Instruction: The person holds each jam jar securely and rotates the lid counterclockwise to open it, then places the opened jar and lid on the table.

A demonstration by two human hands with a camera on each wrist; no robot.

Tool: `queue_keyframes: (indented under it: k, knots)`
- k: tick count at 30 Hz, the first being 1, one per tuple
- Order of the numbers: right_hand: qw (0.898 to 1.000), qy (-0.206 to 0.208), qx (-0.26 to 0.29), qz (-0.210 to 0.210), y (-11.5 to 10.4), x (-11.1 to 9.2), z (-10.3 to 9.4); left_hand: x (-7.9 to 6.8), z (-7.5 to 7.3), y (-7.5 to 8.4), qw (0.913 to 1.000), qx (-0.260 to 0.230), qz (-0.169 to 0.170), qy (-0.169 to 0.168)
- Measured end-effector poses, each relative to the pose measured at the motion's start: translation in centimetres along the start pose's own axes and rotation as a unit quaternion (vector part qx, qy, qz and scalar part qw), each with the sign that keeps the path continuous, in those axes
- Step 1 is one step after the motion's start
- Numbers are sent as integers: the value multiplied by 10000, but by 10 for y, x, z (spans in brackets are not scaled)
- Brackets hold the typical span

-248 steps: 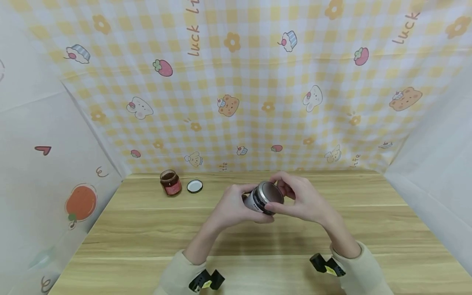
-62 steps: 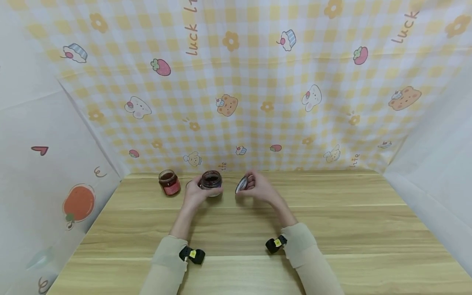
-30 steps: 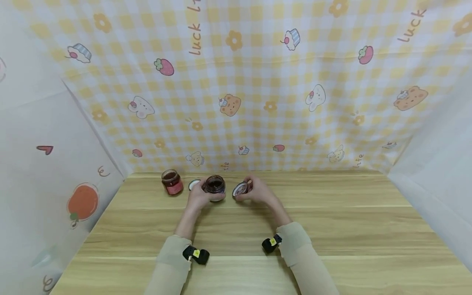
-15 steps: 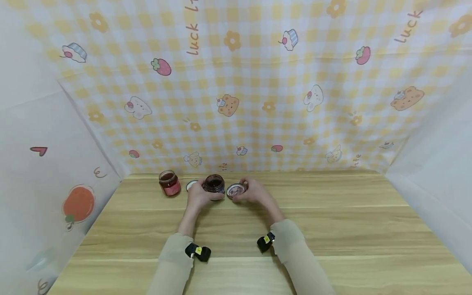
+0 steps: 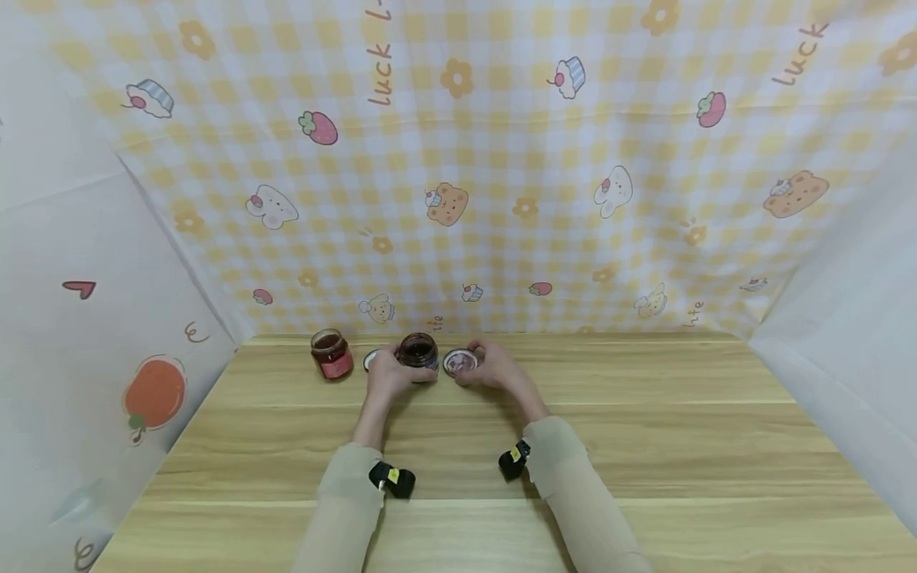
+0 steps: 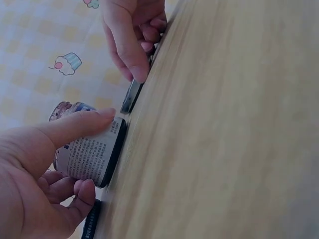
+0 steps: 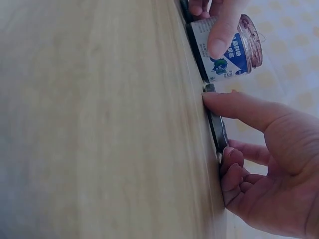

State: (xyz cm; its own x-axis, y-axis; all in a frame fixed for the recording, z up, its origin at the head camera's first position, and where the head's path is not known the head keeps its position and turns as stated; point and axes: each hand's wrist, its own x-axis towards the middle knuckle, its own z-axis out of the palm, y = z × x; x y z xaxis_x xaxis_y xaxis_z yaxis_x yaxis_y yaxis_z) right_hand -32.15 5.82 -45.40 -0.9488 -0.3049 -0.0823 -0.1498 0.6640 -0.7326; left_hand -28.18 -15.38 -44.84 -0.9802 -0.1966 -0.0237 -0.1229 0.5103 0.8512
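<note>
An uncapped jam jar with dark residue round its glass neck stands on the table, and my left hand grips it with thumb and fingers. Its white and blue label shows in the right wrist view. Just right of the jar, a jar lid lies on the table with its stained inner side up. My right hand pinches that lid at its edge; in the right wrist view the thumb and fingers of the right hand are on the lid's dark rim.
A second open jar, with a red label and dark red contents, stands at the table's back left. Another lid, white inside, lies partly behind my left hand. A checked cloth hangs along the back edge of the wooden table.
Earlier both hands held the jar tilted above the table. The lid then came apart in my right hand, tilted. Now jar and lid are down on the table at the back, side by side.
</note>
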Motion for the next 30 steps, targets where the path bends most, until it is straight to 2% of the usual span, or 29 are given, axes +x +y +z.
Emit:
queue_keyframes:
  k: [7,30]
  knots:
    - [9999,-61,102,-47,1,1,-3,5,2,3,10000,-9,-71,54]
    - [9999,-64,-10,-160,3,0,-3,6,2,7,9995,269,-128,-125]
